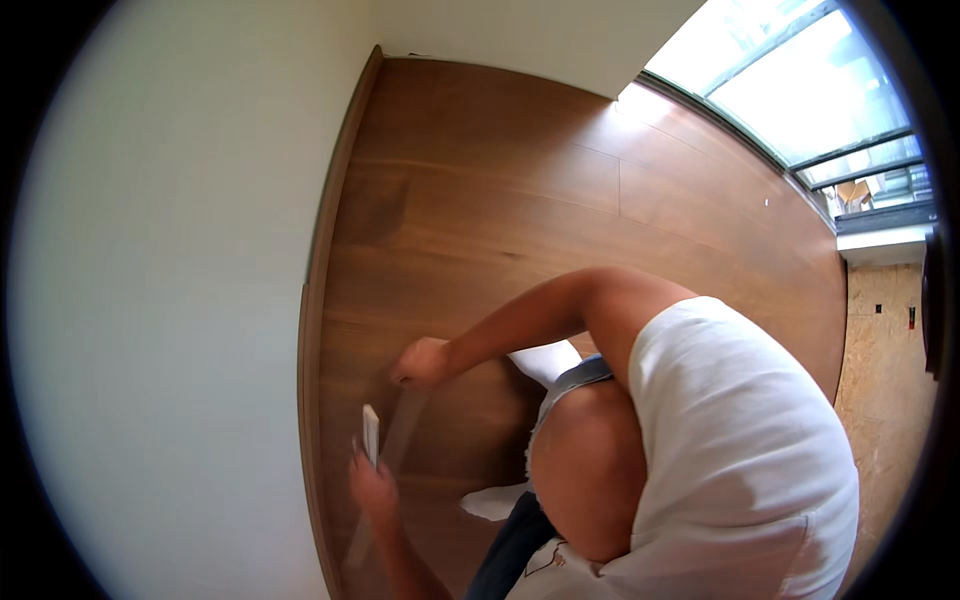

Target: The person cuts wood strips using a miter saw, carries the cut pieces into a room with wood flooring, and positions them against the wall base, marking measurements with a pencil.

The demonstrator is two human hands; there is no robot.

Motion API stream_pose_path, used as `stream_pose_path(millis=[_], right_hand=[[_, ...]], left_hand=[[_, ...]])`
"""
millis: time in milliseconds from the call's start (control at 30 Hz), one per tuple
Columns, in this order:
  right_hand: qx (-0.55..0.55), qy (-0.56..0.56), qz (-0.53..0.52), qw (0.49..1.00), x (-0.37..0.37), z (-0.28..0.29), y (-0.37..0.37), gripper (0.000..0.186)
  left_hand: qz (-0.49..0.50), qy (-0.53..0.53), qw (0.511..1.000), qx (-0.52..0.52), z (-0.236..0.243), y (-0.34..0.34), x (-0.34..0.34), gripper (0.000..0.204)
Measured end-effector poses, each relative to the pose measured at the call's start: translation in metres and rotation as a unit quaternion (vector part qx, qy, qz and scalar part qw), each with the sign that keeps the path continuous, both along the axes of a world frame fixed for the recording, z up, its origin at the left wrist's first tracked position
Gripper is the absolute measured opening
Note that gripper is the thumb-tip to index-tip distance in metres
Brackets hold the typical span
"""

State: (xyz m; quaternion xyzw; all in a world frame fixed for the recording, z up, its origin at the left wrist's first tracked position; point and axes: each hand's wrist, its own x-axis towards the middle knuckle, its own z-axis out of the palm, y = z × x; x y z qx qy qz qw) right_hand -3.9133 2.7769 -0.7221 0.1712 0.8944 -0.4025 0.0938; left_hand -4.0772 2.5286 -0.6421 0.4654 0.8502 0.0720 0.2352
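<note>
My left hand (pixel 373 487), low in the view beside the wall, is closed around a narrow flat piece (pixel 371 433) with a whitish face and a grey side. Its exact kind I cannot make out. Farther up and to the right, my right hand (pixel 424 362) is closed just above the wooden floor (pixel 480 215). The upper end of a pale, see-through strip (pixel 403 428) meets its fingers. This blurred strip slants down to the left, passing behind my left hand, close to the floor.
A brown skirting board (pixel 312 340) runs along the white wall (pixel 170 300) at left. My bent knee (pixel 590 465) and a white-socked foot (pixel 492 503) are near my hands. A bright window (pixel 800 80) stands at the far right, above a wood-chip panel (pixel 880 350).
</note>
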Motion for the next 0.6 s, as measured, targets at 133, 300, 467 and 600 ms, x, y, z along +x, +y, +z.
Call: stream_pose_path(millis=[133,300,467,600], right_hand=[[-0.123,0.085,-0.042,0.988,0.021,0.022,0.022,0.031],[-0.321,-0.001,-0.192,0.928,0.072,0.110,0.036,0.045],[-0.071,-0.053,-0.209,0.974,0.143,0.146,0.031,0.043],[0.014,-0.089,-0.259,0.962,0.218,0.179,0.024,0.035]], left_hand=[[0.201,-0.364,0.907,0.071,0.013,0.063,0.001,0.039],[0.199,-0.702,0.652,0.207,0.027,0.174,0.031,0.040],[0.126,-0.775,0.572,0.237,0.049,0.248,0.079,0.046],[0.079,-0.732,0.626,0.256,0.079,0.257,0.076,0.043]])
